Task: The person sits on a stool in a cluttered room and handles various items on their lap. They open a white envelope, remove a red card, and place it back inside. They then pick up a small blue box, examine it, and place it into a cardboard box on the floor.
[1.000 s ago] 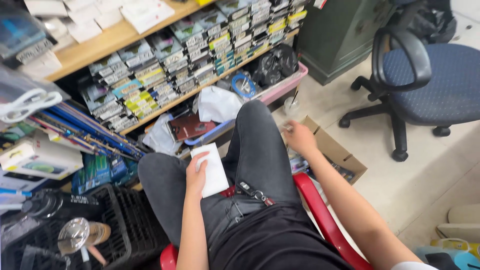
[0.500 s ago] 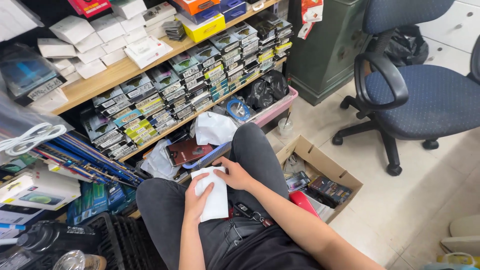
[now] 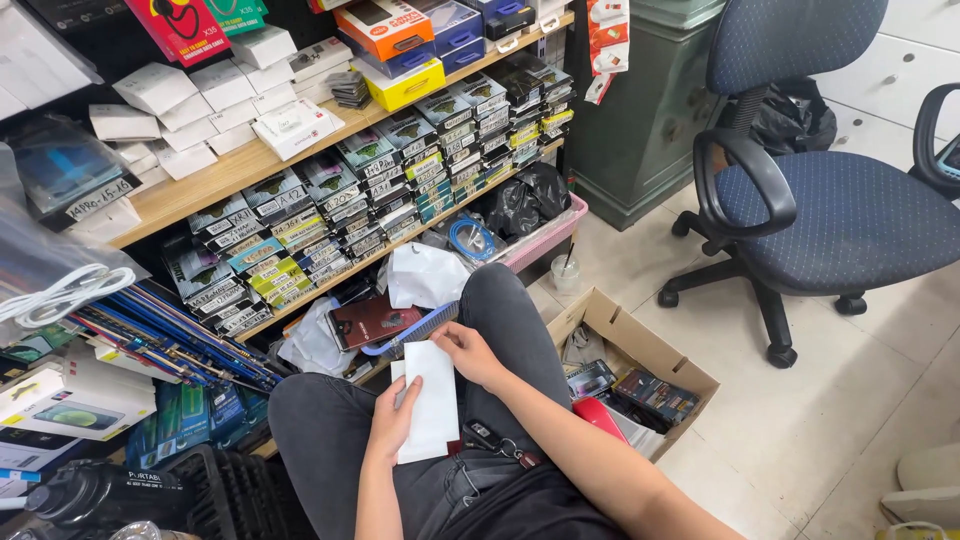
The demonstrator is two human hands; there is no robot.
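**White packet held over the lap**

The left hand [image 3: 392, 422] grips the flat white rectangular paper packet [image 3: 428, 400] from below; the right hand [image 3: 470, 355] pinches its upper edge. Beyond stand an open brown cardboard box [image 3: 640, 350] and a blue swivel office chair [image 3: 840, 215].

Standing on pale floor tiles [image 3: 860, 400]: a blue office chair [image 3: 830, 210] and a green cabinet [image 3: 640, 120]. Running along the left, wooden shelves [image 3: 200, 185] crammed with small boxes.
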